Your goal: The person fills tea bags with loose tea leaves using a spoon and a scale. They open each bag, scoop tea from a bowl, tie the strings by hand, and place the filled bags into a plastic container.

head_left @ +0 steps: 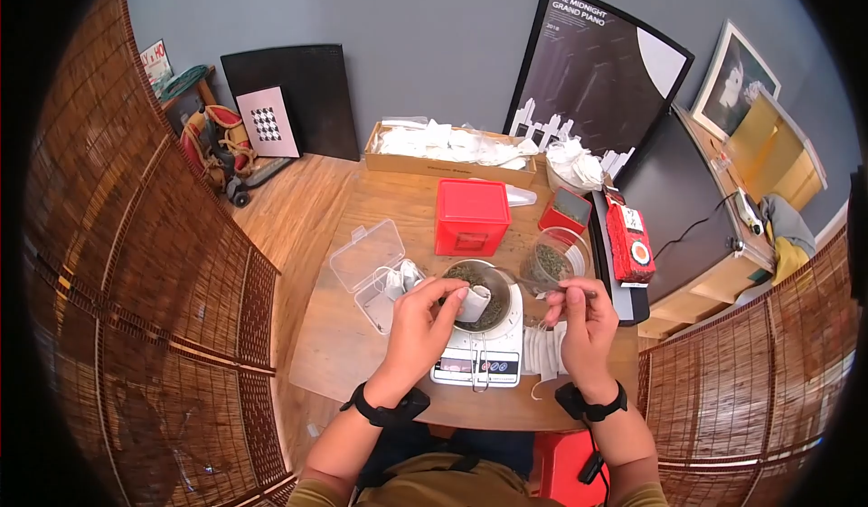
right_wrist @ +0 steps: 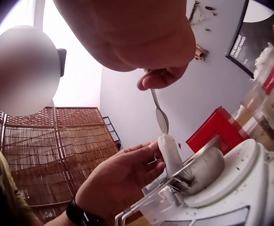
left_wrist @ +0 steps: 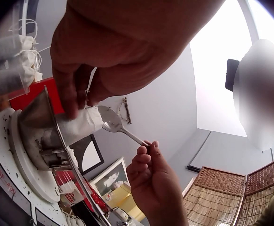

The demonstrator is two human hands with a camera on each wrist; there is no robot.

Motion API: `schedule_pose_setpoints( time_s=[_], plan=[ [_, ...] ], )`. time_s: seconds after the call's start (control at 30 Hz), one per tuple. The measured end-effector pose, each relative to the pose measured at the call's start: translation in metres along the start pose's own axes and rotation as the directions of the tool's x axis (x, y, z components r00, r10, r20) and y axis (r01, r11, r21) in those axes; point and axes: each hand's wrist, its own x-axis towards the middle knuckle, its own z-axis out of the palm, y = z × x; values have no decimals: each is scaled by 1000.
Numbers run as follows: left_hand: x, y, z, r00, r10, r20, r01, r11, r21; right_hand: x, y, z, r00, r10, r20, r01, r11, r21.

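Note:
My left hand (head_left: pixel 423 317) pinches a small white tea bag (head_left: pixel 476 303) upright by its top, over a metal bowl (left_wrist: pixel 36 127). Dried green herbs (head_left: pixel 495 319) lie in the bowl, which has a long wire handle and stands on a white kitchen scale (head_left: pixel 476 380). Between thumb and fingers, my right hand (head_left: pixel 588 322) holds a metal spoon (right_wrist: pixel 161 117) by its handle. In the right wrist view the spoon's bowl points down at the mouth of the bag. The inside of the bag is hidden there.
Behind the scale stands a red tin (head_left: pixel 473 217). A clear plastic cup (head_left: pixel 553 258) with herbs is by my right hand. Filled bags lie in an open plastic box (head_left: pixel 375 312) and in a row (head_left: pixel 542 353) right of the scale. A cardboard box (head_left: pixel 452 165) holds white bags.

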Motion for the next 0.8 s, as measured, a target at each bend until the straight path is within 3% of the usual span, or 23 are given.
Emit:
schedule_pose_setpoints(
  time_s=[0.1,0.17,0.27,0.4,0.47,0.5,0.57,0.8],
  plan=[
    [-3,3,-1,1000,3,25,-4,1000,30,1,20,-2,999,29,-37,-31,998,-62],
    [-5,4,-2,999,21,44,-23,999,42,2,36,-1,995,85,46,-81,993,-84],
    [-7,2,-2,999,21,34,-22,999,43,1,37,3,997,39,73,-22,976,-218],
    [-7,7,-1,999,35,-9,-34,998,57,0,45,0,993,73,96,-50,973,-223],
    [-7,7,-1,999,45,-19,-44,997,70,-3,54,-4,980,201,-4,-200,973,-119],
    [-8,7,-1,999,34,-25,-32,996,87,-2,57,-5,979,203,-5,-202,972,-119],
    [-8,6,-1,999,23,-31,-20,994,103,1,60,-7,942,333,-50,-330,942,59],
    [-7,3,0,998,-1,-57,5,998,65,-1,73,-4,869,487,-82,-444,844,301]
  ],
)
